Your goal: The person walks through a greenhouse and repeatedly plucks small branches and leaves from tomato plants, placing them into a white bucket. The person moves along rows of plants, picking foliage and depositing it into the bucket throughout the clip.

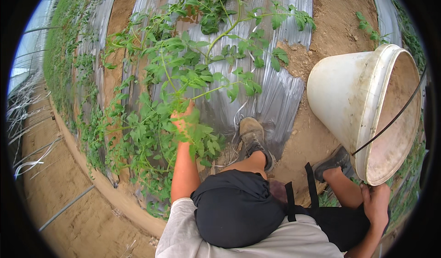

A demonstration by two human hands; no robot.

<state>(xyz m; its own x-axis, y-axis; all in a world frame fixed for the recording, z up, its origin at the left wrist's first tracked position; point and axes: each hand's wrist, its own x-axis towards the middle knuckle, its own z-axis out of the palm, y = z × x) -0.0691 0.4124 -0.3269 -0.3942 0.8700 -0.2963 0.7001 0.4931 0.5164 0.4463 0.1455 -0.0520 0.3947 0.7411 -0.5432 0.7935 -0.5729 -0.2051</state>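
Observation:
My left hand [184, 118] is in among the leaves of a green tomato plant [165, 127], with its fingers curled around a leafy shoot. Blurred leaves cover part of the palm and wrist. My right hand [376, 201] grips the lower rim of a white plastic bucket [344, 82]. The bucket is tipped on its side with its mouth facing right, and the inside that shows is stained with dirt. A thin dark handle [389, 123] runs across the opening.
Silver plastic mulch film [220, 103] covers the bed, crossed by white twine [237, 115]. Bare soil [330, 20] runs along the right. My shoe [253, 132] stands on the film's edge. More plant rows, metal bars [67, 208] and tangled white strings [24, 120] are at left.

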